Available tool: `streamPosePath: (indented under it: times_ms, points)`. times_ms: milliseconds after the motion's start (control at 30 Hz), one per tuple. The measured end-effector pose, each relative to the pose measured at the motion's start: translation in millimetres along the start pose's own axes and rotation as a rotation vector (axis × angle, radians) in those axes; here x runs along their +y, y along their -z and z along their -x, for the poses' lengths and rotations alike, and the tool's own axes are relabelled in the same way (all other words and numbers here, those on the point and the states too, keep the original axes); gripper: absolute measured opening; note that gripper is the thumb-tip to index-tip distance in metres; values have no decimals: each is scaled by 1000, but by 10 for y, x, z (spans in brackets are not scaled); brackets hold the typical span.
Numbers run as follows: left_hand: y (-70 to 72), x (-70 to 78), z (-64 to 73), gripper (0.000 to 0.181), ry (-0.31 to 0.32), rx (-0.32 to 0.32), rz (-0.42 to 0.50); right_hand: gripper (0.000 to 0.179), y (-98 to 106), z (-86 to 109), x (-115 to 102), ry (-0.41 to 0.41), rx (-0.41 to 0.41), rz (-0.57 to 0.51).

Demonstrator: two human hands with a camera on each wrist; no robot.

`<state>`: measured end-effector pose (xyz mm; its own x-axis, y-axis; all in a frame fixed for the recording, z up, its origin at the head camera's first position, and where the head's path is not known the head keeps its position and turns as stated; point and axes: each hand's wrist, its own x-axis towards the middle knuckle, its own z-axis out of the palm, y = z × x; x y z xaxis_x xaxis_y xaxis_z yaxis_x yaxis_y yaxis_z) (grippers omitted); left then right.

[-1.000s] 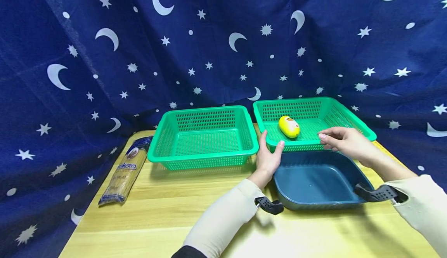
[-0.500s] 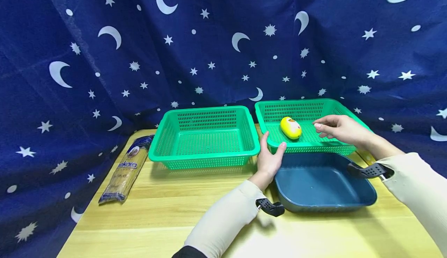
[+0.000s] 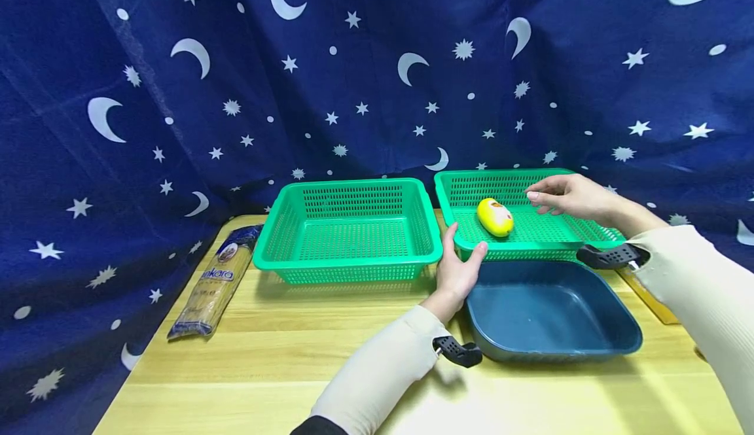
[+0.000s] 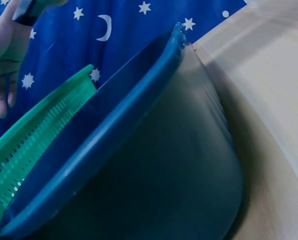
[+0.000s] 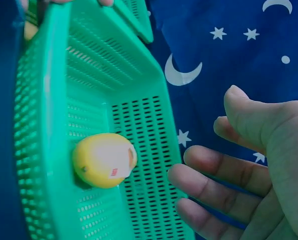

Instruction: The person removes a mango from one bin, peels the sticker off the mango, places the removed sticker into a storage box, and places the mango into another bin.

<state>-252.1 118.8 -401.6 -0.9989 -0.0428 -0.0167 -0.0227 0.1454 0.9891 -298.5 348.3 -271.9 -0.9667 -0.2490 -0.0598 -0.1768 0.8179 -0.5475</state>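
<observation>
A yellow egg-shaped thing with a pale label lies in the right green basket; the right wrist view shows the yellow egg-shaped thing from nearer. Over that basket hovers my right hand, fingers loosely bent and holding nothing. My left hand is at the basket's front left corner, its index finger and thumb spread, apparently touching it. Just below stands a blue basin, its outer side large in the left wrist view. To the left is another green basket.
A spaghetti pack lies at the table's left edge. Something flat and yellow shows partly under the right forearm. A star-and-moon curtain hangs behind the wooden table.
My right hand has risen and moved slightly left and farther over the right basket. The left hand keeps its place at the corner. The view has shifted slightly.
</observation>
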Motion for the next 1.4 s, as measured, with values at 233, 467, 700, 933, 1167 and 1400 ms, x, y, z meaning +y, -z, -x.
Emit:
streamPosePath:
  times_ms: [233,467,700,933,1167,1400]
  points:
    - [26,-5,27,64,-8,-1,1,57,88,-163,-97,-5,5,-6]
    - [31,-34,20,64,-12,-6,5,58,111,-352,-64,-5,-42,-48]
    - [52,-33,6,63,-10,-8,14,61,79,-535,72,-11,-81,-59]
    - [78,-11,23,64,-2,-21,7,63,43,-649,202,-42,-104,-65]
    - [88,-11,21,64,1,-21,8,65,22,-782,245,-49,-128,-63]
    - [55,-8,25,65,5,-20,-7,70,-74,-857,375,-77,-187,-104]
